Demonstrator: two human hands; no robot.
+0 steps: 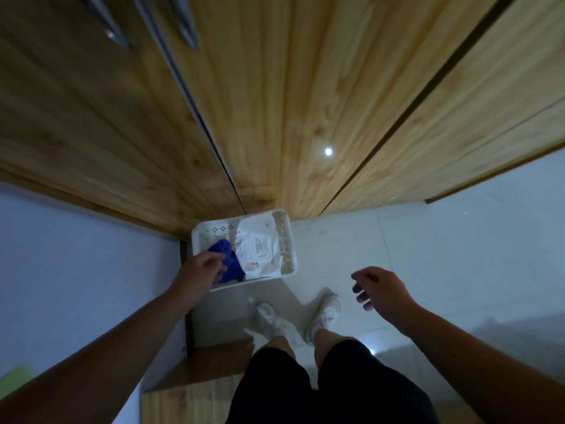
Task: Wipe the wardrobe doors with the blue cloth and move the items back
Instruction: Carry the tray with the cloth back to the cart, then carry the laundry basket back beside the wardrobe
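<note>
Black shorts (321, 387) and bare knees fill the frame at 6 o'clock, with two white shoes (267, 316) planted on the pale floor tiles (428, 255) just beyond. At 7 o'clock from the shoes sits a low wooden ledge (198, 368). A white perforated basket (289, 237) stands on the floor at 12 o'clock from the feet, against the foot of the wardrobe doors (275, 102). The blue cloth (230, 264) lies crumpled in the basket's 8 o'clock corner. Beside it, touching, is a white packet (260, 249) with a printed label and small red and blue marks, all too blurred to read. The left hand (200, 269) reaches into the basket with bent fingertips on the cloth's edge; whether they pinch it cannot be told. The right hand (382, 292) hangs at 4 o'clock from the basket, well apart, fingers loosely curled and holding nothing. Metal handles (186, 26) show on the doors at 11 o'clock; a round light reflection (328, 151) sits on the centre door.
</note>
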